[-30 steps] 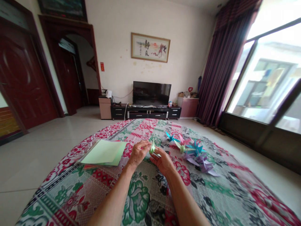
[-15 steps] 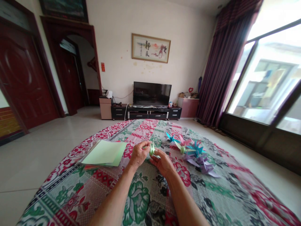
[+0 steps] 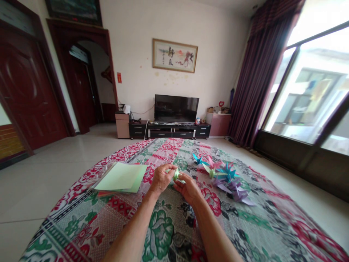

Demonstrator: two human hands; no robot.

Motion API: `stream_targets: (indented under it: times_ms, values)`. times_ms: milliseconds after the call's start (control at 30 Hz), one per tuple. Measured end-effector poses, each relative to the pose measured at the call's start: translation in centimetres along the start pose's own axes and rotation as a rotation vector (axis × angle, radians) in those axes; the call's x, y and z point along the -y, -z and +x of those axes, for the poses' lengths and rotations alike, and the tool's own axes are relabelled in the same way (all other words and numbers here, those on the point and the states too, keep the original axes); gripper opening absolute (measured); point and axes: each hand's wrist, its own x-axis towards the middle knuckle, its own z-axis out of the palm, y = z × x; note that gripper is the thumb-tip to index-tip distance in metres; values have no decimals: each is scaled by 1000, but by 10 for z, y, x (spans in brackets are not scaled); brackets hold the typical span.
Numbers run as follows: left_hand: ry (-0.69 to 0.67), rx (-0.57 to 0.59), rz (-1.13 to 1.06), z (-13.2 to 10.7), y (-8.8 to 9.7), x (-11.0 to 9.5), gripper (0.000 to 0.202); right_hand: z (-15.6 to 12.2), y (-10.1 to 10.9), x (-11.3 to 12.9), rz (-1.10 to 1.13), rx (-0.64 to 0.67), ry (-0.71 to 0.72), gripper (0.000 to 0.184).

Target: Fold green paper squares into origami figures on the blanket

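Note:
A small light-green folded paper piece (image 3: 177, 174) is held just above a flowered tablecloth (image 3: 163, 233). My left hand (image 3: 161, 179) pinches its left side with fingers curled. My right hand (image 3: 189, 188) grips it from the right and below, fingers closed round it. A stack of light-green paper sheets (image 3: 121, 177) lies flat to the left of my hands. To the right lies a cluster of finished folded paper shapes (image 3: 222, 176) in blue, pink, green and purple.
The round table stands in a living room with a pale tiled floor (image 3: 40, 182). A television (image 3: 176, 108) on a low dark cabinet is against the far wall. Dark curtains and a large window (image 3: 308, 98) are on the right, dark red doors on the left.
My left hand's fingers have curled down closer over the green paper piece, and my hands have drawn slightly together. Everything else has stayed put.

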Motion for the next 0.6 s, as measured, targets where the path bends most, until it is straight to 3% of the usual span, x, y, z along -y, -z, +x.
stream_targets:
  times_ms: [433, 500, 600]
  values:
    - [-46, -23, 96, -1, -1, 2, 14, -3, -2, 2, -102, -12, 26, 32]
    - [-69, -47, 151, 0, -1, 5, 14, -3, -3, 3, -257, -77, 146, 35]
    - [-104, -107, 212, 1, -1, 9, 14, -4, -6, 5, -619, -211, 510, 34]
